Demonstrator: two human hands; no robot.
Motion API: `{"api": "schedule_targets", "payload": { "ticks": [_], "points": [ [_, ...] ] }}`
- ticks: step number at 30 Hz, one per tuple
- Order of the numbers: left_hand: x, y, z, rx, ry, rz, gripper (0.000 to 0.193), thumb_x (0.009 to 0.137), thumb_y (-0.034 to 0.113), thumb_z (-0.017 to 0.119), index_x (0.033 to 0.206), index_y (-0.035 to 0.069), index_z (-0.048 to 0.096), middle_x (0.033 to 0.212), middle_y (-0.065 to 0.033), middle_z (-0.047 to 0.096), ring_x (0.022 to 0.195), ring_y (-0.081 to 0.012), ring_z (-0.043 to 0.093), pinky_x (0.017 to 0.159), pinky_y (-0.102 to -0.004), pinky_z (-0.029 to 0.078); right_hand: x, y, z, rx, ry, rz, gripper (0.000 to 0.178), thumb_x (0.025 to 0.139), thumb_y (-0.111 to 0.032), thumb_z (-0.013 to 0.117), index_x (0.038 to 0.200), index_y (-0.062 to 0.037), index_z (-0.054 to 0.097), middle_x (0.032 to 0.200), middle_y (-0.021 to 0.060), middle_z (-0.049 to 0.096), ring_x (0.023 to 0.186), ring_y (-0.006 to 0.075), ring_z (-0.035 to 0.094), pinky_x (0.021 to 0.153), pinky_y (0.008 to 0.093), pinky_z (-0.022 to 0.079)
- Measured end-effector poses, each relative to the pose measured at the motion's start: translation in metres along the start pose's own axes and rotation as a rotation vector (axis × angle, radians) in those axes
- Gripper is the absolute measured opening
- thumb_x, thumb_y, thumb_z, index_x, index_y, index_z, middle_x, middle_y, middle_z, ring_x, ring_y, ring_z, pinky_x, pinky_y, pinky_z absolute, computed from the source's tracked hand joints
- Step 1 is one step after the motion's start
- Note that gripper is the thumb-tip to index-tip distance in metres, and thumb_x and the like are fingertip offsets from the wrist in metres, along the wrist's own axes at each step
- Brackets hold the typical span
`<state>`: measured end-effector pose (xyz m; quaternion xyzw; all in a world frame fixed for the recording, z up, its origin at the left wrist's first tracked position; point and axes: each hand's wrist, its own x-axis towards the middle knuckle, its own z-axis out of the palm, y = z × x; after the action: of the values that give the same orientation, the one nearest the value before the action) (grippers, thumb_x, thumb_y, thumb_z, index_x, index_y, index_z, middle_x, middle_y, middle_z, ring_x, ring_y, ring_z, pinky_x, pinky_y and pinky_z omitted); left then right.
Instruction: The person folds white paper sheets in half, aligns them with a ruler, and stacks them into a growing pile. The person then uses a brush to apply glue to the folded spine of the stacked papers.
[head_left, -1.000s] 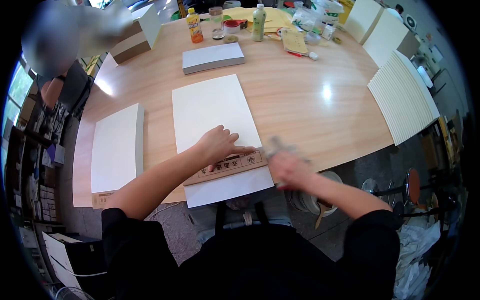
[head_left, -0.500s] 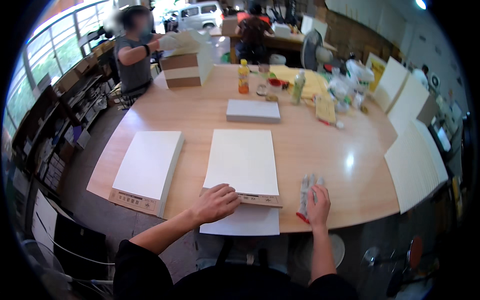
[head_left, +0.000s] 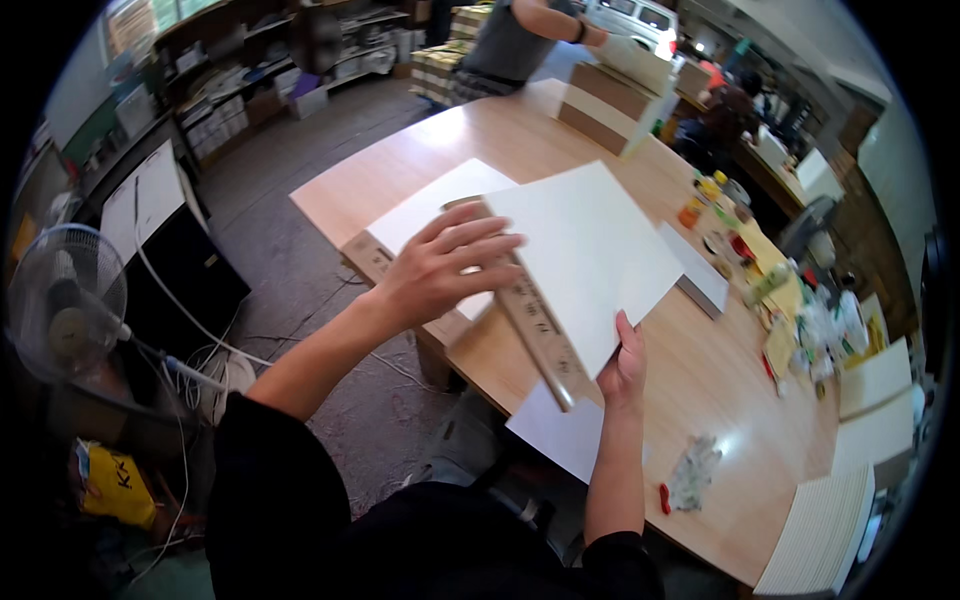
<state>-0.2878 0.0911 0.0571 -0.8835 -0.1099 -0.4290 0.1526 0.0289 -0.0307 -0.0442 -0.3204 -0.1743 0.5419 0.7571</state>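
Observation:
A white paper pad (head_left: 600,250) with a brown printed strip (head_left: 545,335) along its near edge is raised at a tilt over the table. My right hand (head_left: 626,368) grips its right edge, thumb on top and fingers underneath. Across the strip lie the outstretched fingers of my left hand (head_left: 450,262), whose thumb is hidden. Beneath and left of the raised pad is a stack of similar pads (head_left: 465,180), partly covered. A white sheet (head_left: 560,430) juts past the table's front edge. To the right lies a grey work glove (head_left: 693,475) with a red cuff.
On the wooden table (head_left: 740,400) stand a small white stack (head_left: 698,270), an orange drink bottle (head_left: 697,205), a green bottle (head_left: 768,283) and plastic bags. Thick paper stacks (head_left: 820,535) line the right edge. A co-worker (head_left: 510,50) handles a box at the far side. A fan (head_left: 70,300) stands left.
The top pad has been lifted from the middle and carried left over the left stack. My right hand has moved from the glove to the pad's right edge. The view has turned left.

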Motion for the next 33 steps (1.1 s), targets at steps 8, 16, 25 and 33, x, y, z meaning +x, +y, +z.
{"api": "schedule_targets", "payload": {
  "ticks": [8, 16, 25, 33],
  "points": [
    [-0.179, -0.092, -0.033, -0.005, -0.229, -0.673, 0.063, 0.075, 0.022, 0.087, 0.136, 0.025, 0.073, 0.15, -0.0094, 0.062, 0.14, -0.0325, 0.056, 0.12, -0.046, 0.044, 0.087, 0.097, 0.084, -0.544, -0.066, 0.045, 0.032, 0.107, -0.024, 0.066, 0.129, -0.0013, 0.06, 0.118, 0.0076, 0.071, 0.102, 0.0162, 0.069, 0.089, 0.0329, 0.057],
    [-0.214, -0.122, -0.019, -0.763, -0.123, -1.26, 0.068, 0.078, 0.016, 0.089, 0.142, 0.011, 0.067, 0.14, -0.0074, 0.069, 0.13, -0.0207, 0.062, 0.109, -0.0354, 0.053, 0.091, 0.089, 0.085, -0.968, -0.134, 0.153, 0.036, 0.105, -0.039, 0.068, 0.107, -0.0025, 0.065, 0.084, 0.002, 0.068, 0.068, 0.0066, 0.063, 0.055, 0.0229, 0.045],
    [-0.225, -0.115, 0.051, -0.817, 0.582, -1.25, 0.064, 0.109, 0.052, 0.049, 0.131, -0.006, 0.068, 0.132, -0.0152, 0.069, 0.124, -0.0263, 0.062, 0.108, -0.0403, 0.049, 0.245, 0.046, 0.003, -0.876, 0.159, -0.381, 0.036, 0.105, -0.037, 0.064, 0.109, -0.0022, 0.072, 0.109, 0.0096, 0.074, 0.1, 0.0131, 0.068, 0.082, 0.0319, 0.055],
    [-0.224, -0.113, 0.069, -0.369, 0.74, -1.363, 0.068, 0.114, 0.043, 0.022, 0.115, -0.002, 0.073, 0.116, -0.0168, 0.074, 0.111, -0.0296, 0.067, 0.105, -0.0423, 0.052, 0.287, 0.123, 0.038, -0.93, 0.233, -0.506, 0.034, 0.094, -0.027, 0.051, 0.09, -0.0072, 0.078, 0.084, 0.0087, 0.072, 0.084, 0.0198, 0.067, 0.079, 0.0358, 0.053]
  ]
}}
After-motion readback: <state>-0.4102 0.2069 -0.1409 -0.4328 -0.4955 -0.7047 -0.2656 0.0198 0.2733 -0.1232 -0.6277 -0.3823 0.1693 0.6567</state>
